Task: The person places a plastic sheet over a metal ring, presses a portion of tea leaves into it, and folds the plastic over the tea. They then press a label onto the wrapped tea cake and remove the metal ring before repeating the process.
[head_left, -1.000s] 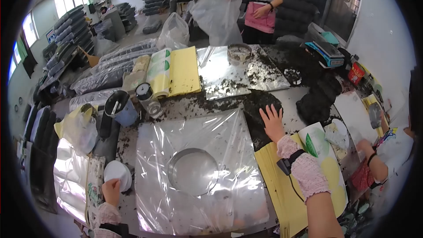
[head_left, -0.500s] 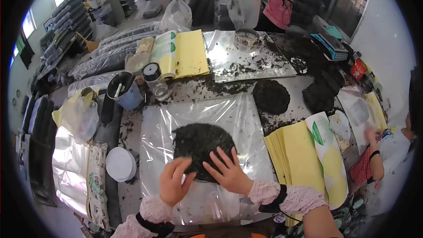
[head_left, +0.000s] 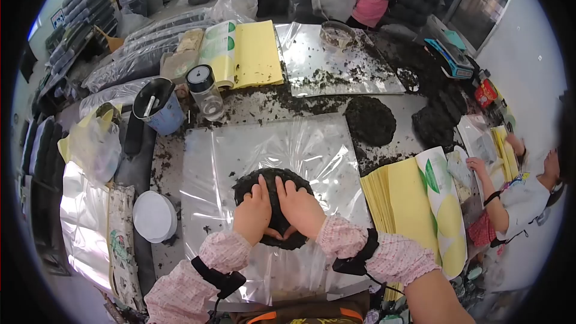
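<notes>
A dark, round, flat cake of crumbly material (head_left: 273, 175) lies on the clear plastic sheet (head_left: 216, 150) in front of me. My left hand (head_left: 253, 211) rests on its left half, fingers stretched forward and thumb at the near edge. On its right half lies my right hand (head_left: 300, 209), fingers likewise extended and thumb pointing inward. Both hands press on the cake side by side, and their fingertips nearly meet. Parts of the cake beneath the palms are hidden.
Yellow paper sheets (head_left: 402, 198) lie right of the plastic. Beyond are another dark round cake (head_left: 370, 121), a dark lump (head_left: 433, 126) and a crumb-strewn sheet (head_left: 345, 78). At left stand a blue cup (head_left: 165, 117), a jar (head_left: 207, 93) and white discs (head_left: 155, 216). A co-worker (head_left: 519, 204) sits at right.
My hands have come closer together onto the cake's middle. The cake's outline looks rounder and more compact. My view has tilted down slightly, and the co-worker at right has leaned into view.
</notes>
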The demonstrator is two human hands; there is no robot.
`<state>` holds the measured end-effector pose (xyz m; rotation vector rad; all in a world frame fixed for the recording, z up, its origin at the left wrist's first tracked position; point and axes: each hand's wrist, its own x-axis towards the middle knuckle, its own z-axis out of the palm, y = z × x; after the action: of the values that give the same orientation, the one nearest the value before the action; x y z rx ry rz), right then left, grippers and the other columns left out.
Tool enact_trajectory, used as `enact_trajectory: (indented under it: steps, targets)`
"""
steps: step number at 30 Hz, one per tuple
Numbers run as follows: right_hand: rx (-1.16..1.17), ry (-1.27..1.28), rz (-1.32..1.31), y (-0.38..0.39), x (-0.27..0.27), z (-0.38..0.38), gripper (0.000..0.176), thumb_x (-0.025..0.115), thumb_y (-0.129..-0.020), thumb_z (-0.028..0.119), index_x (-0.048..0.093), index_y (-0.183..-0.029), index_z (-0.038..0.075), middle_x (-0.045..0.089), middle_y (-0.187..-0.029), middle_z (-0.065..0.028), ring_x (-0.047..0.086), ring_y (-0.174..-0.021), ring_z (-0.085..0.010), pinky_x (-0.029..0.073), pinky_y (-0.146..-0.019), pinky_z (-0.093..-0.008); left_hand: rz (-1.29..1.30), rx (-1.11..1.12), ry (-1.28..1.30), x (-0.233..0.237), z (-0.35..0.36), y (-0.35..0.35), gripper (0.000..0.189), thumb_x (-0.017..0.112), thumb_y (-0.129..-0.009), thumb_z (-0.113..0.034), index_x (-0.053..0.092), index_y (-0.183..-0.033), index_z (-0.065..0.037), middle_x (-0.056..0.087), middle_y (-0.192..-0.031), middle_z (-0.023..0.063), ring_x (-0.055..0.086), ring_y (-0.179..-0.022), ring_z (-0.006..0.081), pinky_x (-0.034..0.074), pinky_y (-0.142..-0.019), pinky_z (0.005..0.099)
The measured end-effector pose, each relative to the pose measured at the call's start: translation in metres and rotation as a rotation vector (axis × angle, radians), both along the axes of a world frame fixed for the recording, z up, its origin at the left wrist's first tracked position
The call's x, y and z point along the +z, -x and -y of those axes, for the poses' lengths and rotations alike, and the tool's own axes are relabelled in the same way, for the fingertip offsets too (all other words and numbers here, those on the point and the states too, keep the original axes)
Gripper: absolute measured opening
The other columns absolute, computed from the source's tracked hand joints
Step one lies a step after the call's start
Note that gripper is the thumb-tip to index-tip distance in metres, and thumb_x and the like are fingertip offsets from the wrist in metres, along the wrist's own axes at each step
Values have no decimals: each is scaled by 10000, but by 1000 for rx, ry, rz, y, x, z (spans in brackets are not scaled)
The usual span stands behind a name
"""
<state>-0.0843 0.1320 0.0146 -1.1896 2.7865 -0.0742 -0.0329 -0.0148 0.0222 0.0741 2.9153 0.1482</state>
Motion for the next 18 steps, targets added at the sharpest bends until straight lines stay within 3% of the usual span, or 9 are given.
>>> enact_trajectory:
  steps: [1, 4, 7, 8, 11, 14, 17, 18]
  targets:
    - [-11, -8, 3, 1, -4, 2, 1274, 950, -441, 295, 336, -1481, -112, 527, -1069, -164, 647, -808, -283, 571, -680, -331, 23, -1, 20, -1, -2, 2, 1466, 955, -429, -462, 184, -1507, 162, 523, -1179, 154, 657, -984, 285, 621, -731, 320]
    - [-23, 29, 24, 5, -19, 6, 934, 832, -667, 127, 386, -1456, -96, 533, -1080, -170, 649, -793, -298, 599, -633, -341, 94, -28, 33, -16, -1, 11, 1403, 970, -479, -391, 188, -1496, 178, 522, -1217, 191, 693, -948, 303, 618, -728, 329]
    - [25, 23, 101, 10, -20, 2, 1102, 915, -525, 209, 394, -1443, -109, 541, -1037, -168, 661, -750, -280, 585, -640, -339, 95, -122, -74, -33, 10, 15, 1461, 975, -411, -436, 202, -1458, 227, 527, -1173, 243, 716, -860, 341, 609, -713, 352]
    - [3, 28, 35, 6, -29, 2, 1053, 896, -554, 196, 404, -1436, -102, 545, -1031, -166, 665, -750, -280, 587, -631, -339, 135, -113, -94, -33, 11, 16, 1351, 976, -499, -333, 207, -1478, 193, 536, -1219, 235, 725, -908, 332, 612, -726, 368]
    - [-72, 44, -148, -1, -62, 10, 906, 836, -641, 162, 435, -1415, -85, 557, -1015, -158, 677, -759, -277, 591, -608, -335, 112, -36, -20, -50, -1, 17, 1358, 980, -483, -334, 213, -1473, 193, 546, -1219, 233, 721, -907, 339, 611, -741, 375]
    - [-102, 62, -210, -6, -63, 10, 736, 773, -742, 174, 488, -1380, -57, 578, -1027, -154, 691, -798, -270, 594, -613, -328, 33, -68, -98, -34, 4, 8, 1355, 980, -477, -332, 221, -1472, 187, 551, -1229, 233, 717, -917, 345, 608, -753, 375]
    - [-51, -1, 4, -5, -22, 4, 689, 750, -790, 213, 498, -1376, -47, 595, -1071, -141, 688, -876, -298, 597, -704, -378, -27, -89, -134, -41, 8, 7, 1369, 981, -441, -374, 251, -1457, 183, 561, -1181, 257, 700, -899, 392, 594, -743, 401]
    - [4, 6, 165, 8, -14, 4, 661, 759, -798, 253, 526, -1363, -1, 606, -1155, -136, 671, -959, -336, 576, -800, -426, -2, -87, -126, -33, 7, 4, 1322, 974, -474, -364, 269, -1475, 136, 572, -1159, 252, 697, -912, 402, 590, -756, 423]
